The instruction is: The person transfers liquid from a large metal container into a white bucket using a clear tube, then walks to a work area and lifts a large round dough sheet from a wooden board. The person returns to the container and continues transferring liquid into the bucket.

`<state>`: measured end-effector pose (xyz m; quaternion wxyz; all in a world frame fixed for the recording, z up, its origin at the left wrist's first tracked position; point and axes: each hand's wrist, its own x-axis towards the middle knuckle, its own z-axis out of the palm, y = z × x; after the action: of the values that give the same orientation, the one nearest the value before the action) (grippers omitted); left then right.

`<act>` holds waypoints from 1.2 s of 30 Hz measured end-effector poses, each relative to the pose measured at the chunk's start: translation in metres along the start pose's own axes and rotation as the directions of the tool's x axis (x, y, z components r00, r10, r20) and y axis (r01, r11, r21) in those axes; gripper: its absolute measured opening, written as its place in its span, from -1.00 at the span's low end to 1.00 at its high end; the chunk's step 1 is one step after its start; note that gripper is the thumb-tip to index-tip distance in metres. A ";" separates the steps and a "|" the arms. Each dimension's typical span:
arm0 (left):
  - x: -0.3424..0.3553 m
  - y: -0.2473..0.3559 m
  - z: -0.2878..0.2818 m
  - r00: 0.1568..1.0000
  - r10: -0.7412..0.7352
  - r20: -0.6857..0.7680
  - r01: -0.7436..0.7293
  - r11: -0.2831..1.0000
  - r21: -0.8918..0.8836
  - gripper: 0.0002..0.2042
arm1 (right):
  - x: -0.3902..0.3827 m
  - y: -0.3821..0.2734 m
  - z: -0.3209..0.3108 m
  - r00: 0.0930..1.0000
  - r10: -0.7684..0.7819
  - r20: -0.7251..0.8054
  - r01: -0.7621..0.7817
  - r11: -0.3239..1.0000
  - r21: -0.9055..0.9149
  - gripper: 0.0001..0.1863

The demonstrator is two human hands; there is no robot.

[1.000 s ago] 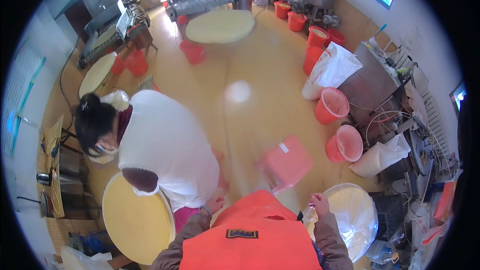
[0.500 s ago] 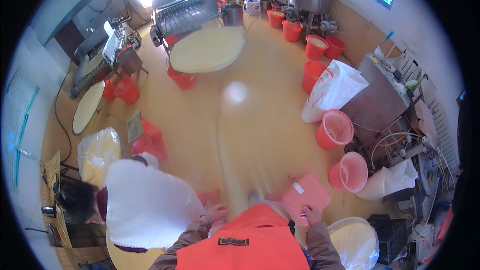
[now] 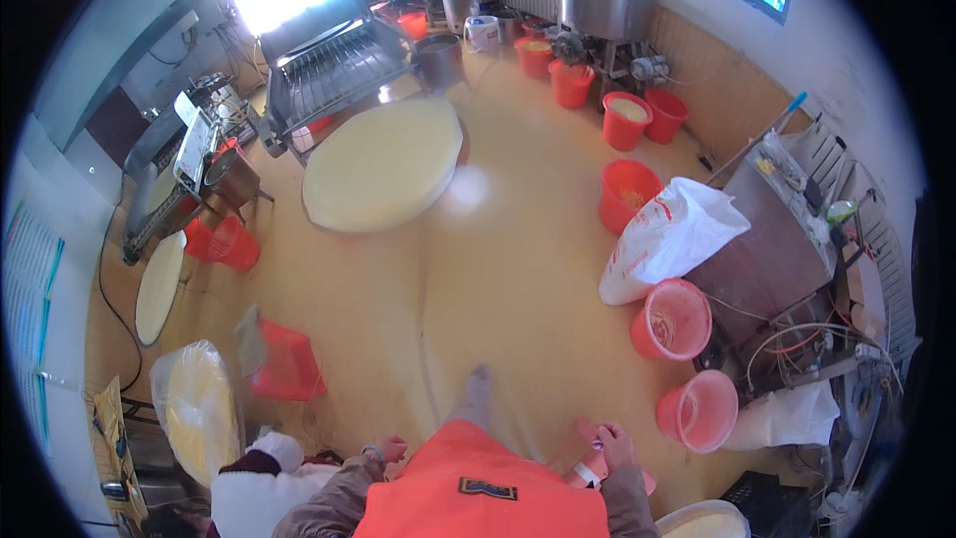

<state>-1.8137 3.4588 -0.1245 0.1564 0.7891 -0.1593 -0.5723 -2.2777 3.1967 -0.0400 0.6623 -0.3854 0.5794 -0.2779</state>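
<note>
My right hand point(image 3: 612, 443) is closed at the lower right, gripping what looks like a pink plastic stool point(image 3: 597, 464) with a white label. My arm and apron cover much of the stool. On the other side my left hand point(image 3: 393, 448) hangs at my side with a band on its wrist. Its fingers are loosely curled, with nothing visible in them. Below me is my orange apron point(image 3: 478, 458), and one foot point(image 3: 479, 384) shows ahead of it on the floor. A co-worker in white point(image 3: 264, 493) bends down just left of my left arm.
Ahead stands a large round pale-yellow slab point(image 3: 383, 164), near a slatted metal machine point(image 3: 334, 70). Along the right are red buckets point(image 3: 672, 319), a white sack point(image 3: 677, 239) and a metal cabinet point(image 3: 762, 219). A red container point(image 3: 286, 364) and a plastic-wrapped yellow stack point(image 3: 199, 408) are at left.
I have moved forward; the round slab and right-hand buckets appear nearer, and the co-worker has slipped lower in view. The stool is now tucked closer to my right side.
</note>
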 end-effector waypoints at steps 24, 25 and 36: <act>0.355 0.508 -0.156 0.995 -0.043 -0.086 -0.022 0.766 -0.643 -0.78 | 0.483 -0.327 0.093 0.996 0.058 0.065 -0.055 0.997 -0.056 -0.85; 0.356 0.521 -0.154 0.989 -0.101 -0.110 -0.010 0.692 -0.721 -0.86 | 0.514 -0.349 0.100 0.992 0.060 0.107 -0.053 0.996 -0.074 -0.84; 0.425 0.606 -0.238 0.890 -0.256 -0.377 -0.421 -0.143 -0.896 -0.84 | 0.721 -0.518 0.211 0.920 0.005 0.392 0.134 0.936 -0.327 -0.83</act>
<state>-1.5059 2.7453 -0.1570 0.7645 0.4853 0.3151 -0.2842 -1.9043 2.3649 -0.0016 0.6752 -0.5625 0.4639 -0.1118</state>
